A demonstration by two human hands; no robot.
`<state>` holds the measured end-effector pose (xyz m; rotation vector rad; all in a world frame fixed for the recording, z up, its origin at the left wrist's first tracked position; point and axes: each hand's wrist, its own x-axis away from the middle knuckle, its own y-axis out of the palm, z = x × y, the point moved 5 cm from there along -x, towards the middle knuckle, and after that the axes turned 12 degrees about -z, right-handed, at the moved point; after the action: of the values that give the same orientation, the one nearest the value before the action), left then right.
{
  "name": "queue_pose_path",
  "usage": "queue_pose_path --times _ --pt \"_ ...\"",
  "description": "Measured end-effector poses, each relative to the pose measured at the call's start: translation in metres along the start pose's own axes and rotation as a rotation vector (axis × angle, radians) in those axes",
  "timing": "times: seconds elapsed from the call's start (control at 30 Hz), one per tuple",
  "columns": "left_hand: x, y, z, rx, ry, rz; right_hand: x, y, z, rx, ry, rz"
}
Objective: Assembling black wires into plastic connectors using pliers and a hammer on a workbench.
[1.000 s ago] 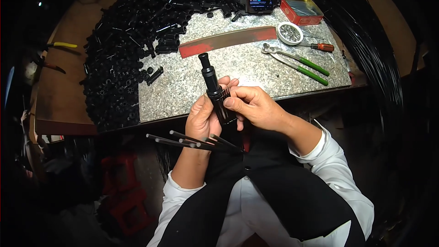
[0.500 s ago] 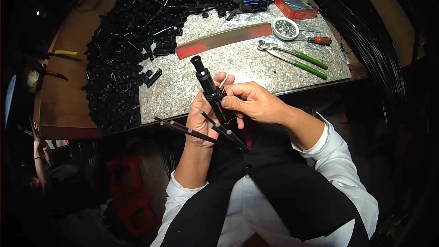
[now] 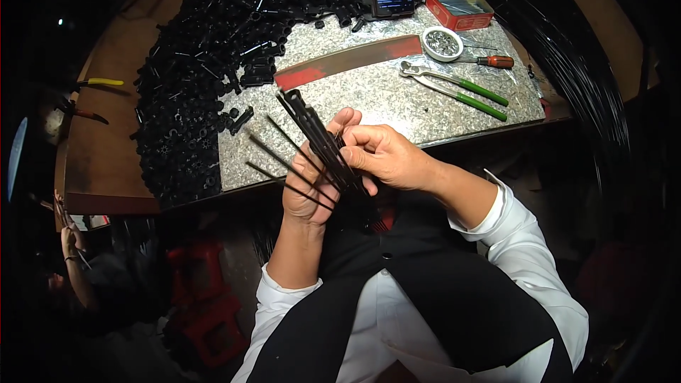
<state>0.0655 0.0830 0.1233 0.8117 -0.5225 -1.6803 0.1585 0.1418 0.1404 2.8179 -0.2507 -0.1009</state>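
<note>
A black umbrella frame, with its tube and thin ribs bunched together, is held upright at a slant above the table's near edge. Around its lower part my left hand is closed, partly hidden behind the ribs. Several loose ribs fan out to the left across that palm. From the right side, my right hand pinches at the frame's joint with thumb and forefinger. Whatever small part lies between those fingertips is hard to make out.
Black plastic parts heap up at left. Behind my hands lie a red-and-brown strip, green-handled pliers, a screwdriver, a white bowl of metal bits, a red tin and a phone. Another person's arm shows far left.
The ribs have swung up alongside the tube, and others now spread leftward. The frame's top has shifted slightly left. My right hand stays pinched at the joint.
</note>
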Motion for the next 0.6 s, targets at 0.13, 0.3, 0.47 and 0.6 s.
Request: queue_pose_path --times 0.13,0.3,0.47,0.6 --pt "0.007 0.0 0.015 -0.136 0.259 0.212 0.001 0.015 -0.019 0.245 -0.102 0.143" --pt "0.026 0.013 0.039 -0.446 0.52 0.302 -0.019 0.024 -0.029 0.638 -0.36 0.205" --pt "0.036 0.028 0.057 -0.891 0.372 0.482 -0.029 0.033 -0.028 0.709 -0.514 0.235" --pt "0.038 0.027 0.074 -0.861 0.419 0.575 -0.032 0.035 -0.022 0.65 -0.481 0.191"
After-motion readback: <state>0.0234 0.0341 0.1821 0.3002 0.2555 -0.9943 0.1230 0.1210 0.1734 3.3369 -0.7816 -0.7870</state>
